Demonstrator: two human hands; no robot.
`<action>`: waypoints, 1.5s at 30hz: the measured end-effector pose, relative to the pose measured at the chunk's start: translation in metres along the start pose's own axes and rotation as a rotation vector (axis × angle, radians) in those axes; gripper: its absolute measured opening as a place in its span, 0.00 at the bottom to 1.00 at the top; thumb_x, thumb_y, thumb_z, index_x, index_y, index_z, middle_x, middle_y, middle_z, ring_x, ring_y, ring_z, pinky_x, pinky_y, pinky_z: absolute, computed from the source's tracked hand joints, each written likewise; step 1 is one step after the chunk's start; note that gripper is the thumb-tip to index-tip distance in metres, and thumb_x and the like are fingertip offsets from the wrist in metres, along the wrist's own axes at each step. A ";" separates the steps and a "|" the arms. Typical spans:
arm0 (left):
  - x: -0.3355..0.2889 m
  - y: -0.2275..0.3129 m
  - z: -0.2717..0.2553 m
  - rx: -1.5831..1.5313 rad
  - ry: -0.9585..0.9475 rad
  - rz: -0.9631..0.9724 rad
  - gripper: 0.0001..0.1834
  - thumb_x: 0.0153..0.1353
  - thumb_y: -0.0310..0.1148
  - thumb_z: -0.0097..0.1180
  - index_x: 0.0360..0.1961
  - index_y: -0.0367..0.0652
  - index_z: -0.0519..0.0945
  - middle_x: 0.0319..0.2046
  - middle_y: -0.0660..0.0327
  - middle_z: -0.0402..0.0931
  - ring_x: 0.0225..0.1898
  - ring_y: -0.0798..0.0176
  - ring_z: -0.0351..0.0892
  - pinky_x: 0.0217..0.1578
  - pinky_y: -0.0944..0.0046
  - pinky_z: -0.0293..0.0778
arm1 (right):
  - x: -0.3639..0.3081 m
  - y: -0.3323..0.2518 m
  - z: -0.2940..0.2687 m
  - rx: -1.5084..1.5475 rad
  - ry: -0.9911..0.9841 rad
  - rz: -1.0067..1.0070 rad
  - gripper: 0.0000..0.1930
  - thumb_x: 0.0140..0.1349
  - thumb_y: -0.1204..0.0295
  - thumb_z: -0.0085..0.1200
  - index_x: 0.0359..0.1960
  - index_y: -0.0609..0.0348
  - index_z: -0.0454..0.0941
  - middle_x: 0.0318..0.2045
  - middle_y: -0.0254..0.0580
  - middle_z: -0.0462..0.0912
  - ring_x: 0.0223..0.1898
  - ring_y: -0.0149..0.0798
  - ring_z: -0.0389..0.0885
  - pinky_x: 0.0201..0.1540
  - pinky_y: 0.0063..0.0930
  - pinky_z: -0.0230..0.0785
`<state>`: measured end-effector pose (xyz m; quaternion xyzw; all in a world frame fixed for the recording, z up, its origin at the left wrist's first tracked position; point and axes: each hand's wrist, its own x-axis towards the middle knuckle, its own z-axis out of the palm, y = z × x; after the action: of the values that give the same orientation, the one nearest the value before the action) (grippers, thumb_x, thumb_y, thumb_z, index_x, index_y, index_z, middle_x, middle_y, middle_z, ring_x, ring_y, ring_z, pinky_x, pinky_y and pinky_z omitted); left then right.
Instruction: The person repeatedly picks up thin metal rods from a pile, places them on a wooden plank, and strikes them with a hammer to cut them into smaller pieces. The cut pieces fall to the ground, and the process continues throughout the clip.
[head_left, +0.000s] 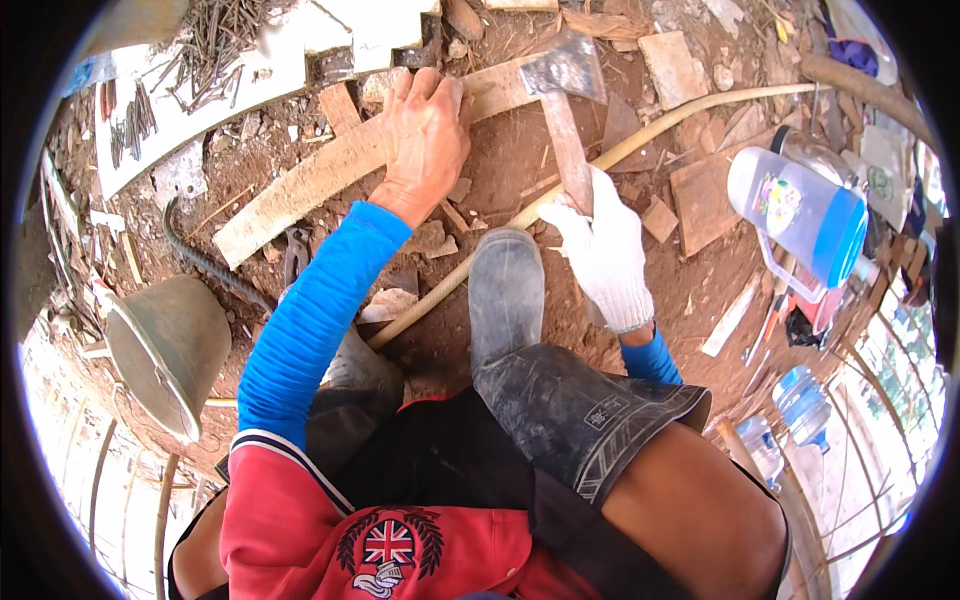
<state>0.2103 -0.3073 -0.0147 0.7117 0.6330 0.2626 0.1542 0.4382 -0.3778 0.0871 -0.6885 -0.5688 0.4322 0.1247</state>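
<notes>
A long, pale wooden plank (310, 190) lies slantwise over the dirt, its far end rising to the right. My bare left hand (428, 130) is closed around it near the middle, fingers curled over the top. In a white knitted glove, my right hand (605, 250) grips the wooden handle of a hatchet (568, 150). The hatchet's worn metal head is over the plank's right end; whether they touch I cannot tell. Beneath my hands, a bamboo pole (430, 295) runs diagonally past the toe of my grey rubber boot (507, 290).
A bucket (180, 345) lies tipped at left, near a curved dark metal bar (205, 262). Nails (200, 60) are piled on a white sheet at the far left. To the right are a translucent jug with a blue lid (800, 210), broken tiles (710, 200) and water bottles (800, 405).
</notes>
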 end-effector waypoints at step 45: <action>-0.045 -0.018 0.001 0.298 -0.128 0.335 0.38 0.66 0.28 0.53 0.79 0.32 0.68 0.70 0.49 0.68 0.66 0.47 0.72 0.66 0.48 0.72 | 0.017 -0.003 0.018 -0.377 0.047 -0.180 0.36 0.67 0.59 0.72 0.72 0.64 0.73 0.44 0.61 0.90 0.43 0.56 0.93 0.46 0.44 0.85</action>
<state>0.1929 -0.3489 -0.0334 0.8369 0.5268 0.1424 0.0417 0.4228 -0.3677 0.0710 -0.6559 -0.6958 0.2891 0.0448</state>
